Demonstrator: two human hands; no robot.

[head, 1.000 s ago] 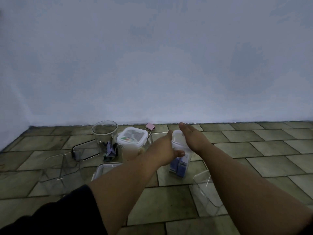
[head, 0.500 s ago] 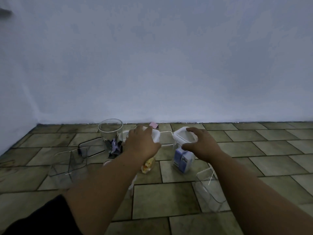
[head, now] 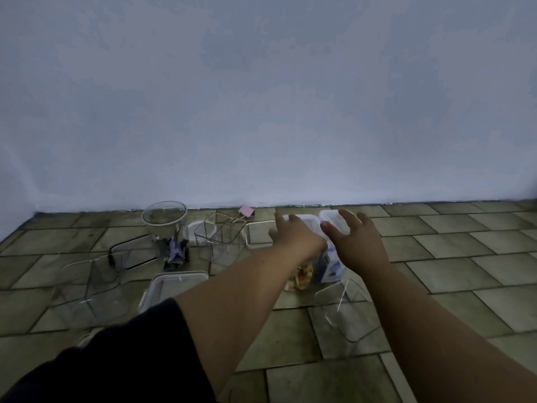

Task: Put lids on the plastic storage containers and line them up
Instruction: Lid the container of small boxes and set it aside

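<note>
Two lidded plastic containers stand side by side on the tiled floor. My left hand (head: 293, 237) grips from above the one with yellowish contents (head: 300, 276), covering its lid. My right hand (head: 356, 241) hovers with spread fingers over the white lid (head: 334, 219) of the container with blue contents (head: 329, 264); whether it touches the lid I cannot tell. Without lids are a round clear jar (head: 165, 219), a square clear container (head: 218, 237), a clear container at the left (head: 90, 274) and another under my right forearm (head: 345, 309).
Loose lids lie about: a white-rimmed rectangular one (head: 174, 286), a dark-rimmed one (head: 130, 254) and a square one (head: 260, 234). A pile of dark and purple clips (head: 174, 254) lies by the jar and a pink binder clip (head: 246, 211) by the wall. Bare tiles stretch to the right.
My left hand has carried the yellowish-contents container to the right, next to the blue-contents one. The fingers of my right hand have spread apart over the white lid.
</note>
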